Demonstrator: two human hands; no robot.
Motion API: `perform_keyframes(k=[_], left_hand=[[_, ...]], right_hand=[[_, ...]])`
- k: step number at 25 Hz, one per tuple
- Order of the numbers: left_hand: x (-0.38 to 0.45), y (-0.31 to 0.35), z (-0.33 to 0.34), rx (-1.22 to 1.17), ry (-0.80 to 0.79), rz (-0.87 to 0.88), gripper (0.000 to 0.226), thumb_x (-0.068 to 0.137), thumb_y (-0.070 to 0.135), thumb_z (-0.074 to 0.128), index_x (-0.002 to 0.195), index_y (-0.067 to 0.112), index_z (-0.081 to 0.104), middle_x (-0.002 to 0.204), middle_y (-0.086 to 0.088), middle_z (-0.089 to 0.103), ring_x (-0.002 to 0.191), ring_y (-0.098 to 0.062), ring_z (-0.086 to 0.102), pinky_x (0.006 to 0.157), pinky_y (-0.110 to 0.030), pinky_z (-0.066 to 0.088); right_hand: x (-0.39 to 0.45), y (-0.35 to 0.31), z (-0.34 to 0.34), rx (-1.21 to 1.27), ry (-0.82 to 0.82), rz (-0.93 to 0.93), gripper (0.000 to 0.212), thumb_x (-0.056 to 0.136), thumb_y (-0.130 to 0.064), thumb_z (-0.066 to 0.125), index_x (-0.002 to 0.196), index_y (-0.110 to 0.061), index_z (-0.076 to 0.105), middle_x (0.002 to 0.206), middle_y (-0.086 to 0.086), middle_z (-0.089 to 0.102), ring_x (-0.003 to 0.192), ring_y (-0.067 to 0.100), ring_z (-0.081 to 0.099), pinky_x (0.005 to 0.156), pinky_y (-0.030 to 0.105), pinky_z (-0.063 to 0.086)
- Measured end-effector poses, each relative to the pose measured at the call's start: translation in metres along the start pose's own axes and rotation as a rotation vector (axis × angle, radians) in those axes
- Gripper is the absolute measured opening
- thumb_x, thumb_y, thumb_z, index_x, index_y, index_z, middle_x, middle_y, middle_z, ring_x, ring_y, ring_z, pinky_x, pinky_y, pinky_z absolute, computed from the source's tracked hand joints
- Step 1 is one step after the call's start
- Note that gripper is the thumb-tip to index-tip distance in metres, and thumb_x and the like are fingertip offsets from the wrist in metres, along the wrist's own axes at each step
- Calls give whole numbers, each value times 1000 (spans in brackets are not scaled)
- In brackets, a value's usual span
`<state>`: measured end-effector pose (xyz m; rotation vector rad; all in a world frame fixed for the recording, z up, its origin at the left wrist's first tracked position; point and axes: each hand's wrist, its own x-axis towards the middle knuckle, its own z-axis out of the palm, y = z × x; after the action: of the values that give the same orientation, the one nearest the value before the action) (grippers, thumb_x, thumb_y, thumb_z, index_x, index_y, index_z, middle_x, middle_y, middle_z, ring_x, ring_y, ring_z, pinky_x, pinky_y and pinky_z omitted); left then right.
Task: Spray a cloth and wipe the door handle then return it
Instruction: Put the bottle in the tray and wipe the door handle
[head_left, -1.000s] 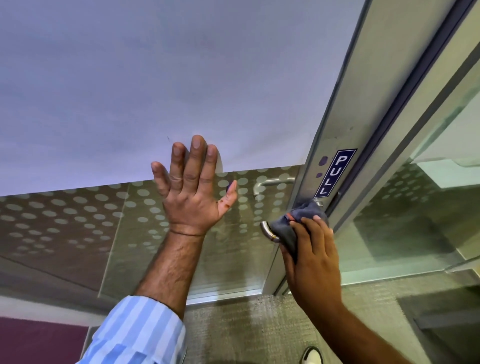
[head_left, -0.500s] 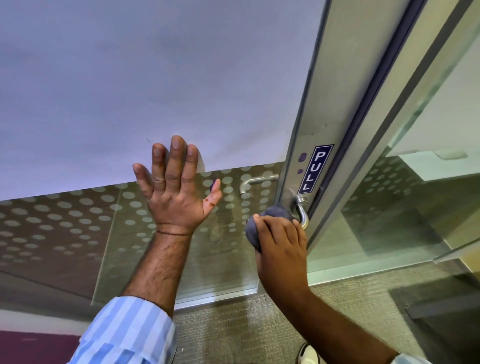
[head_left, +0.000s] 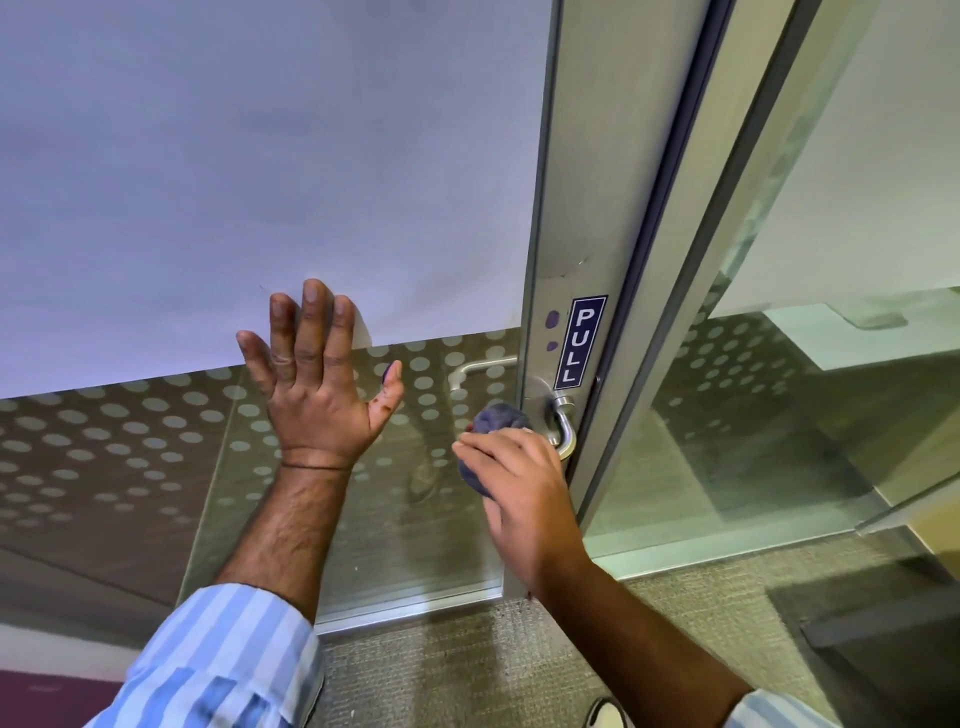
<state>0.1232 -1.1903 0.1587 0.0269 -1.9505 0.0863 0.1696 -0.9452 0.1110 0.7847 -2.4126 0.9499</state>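
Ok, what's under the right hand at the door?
Under the right hand is a bunched dark blue cloth, pressed against the metal door handle. Only the handle's curved end shows; the part beneath the cloth is covered.

Cloth (head_left: 500, 422): we see it blue-grey, bunched, pressed on the handle's grip.
Door handle (head_left: 562, 422): silver lever, curved neck bare.
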Motion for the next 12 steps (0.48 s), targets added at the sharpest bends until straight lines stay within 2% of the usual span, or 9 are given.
perform_keyframes(k=[2, 5, 9, 10, 12], left_hand=[[2, 2, -2, -3, -10, -7, 93, 97, 57, 59, 170, 24, 11, 178, 13, -12, 165, -15, -11, 131, -48, -10], [3, 5, -6, -16, -23, -34, 83, 97, 56, 58, 163, 16, 26, 177, 16, -14, 164, -13, -13, 131, -47, -11], [3, 4, -7, -19, -37, -34, 81, 98, 56, 58, 161, 15, 28, 177, 15, -14, 165, -14, -12, 131, -47, -11], [3, 4, -7, -18, -42, -35, 82, 98, 56, 58, 162, 15, 27, 177, 15, -14, 164, -14, -13, 131, -47, -11], [2, 4, -8, -17, -53, -40, 82, 98, 57, 57, 162, 16, 26, 177, 16, -15, 164, -13, -13, 131, -47, -11]], right_hand=[[3, -4, 4, 9, -29, 14, 53, 83, 1, 71, 133, -15, 75, 138, -2, 73, 125, 27, 64, 112, 50, 48], [16, -17, 5, 85, -18, 137, 55, 85, 3, 76, 135, -17, 74, 142, -5, 71, 128, 24, 60, 112, 51, 48], [26, -19, -8, 79, 141, 34, 55, 84, 0, 70, 137, -15, 70, 144, -2, 69, 127, 26, 60, 113, 47, 47], [29, -19, -11, 75, 119, -5, 55, 86, -4, 69, 140, -15, 68, 148, 0, 66, 130, 25, 58, 117, 45, 45], [31, -18, -11, -17, -67, -50, 65, 86, -15, 74, 149, -17, 59, 161, 1, 54, 139, 22, 51, 123, 43, 40]])
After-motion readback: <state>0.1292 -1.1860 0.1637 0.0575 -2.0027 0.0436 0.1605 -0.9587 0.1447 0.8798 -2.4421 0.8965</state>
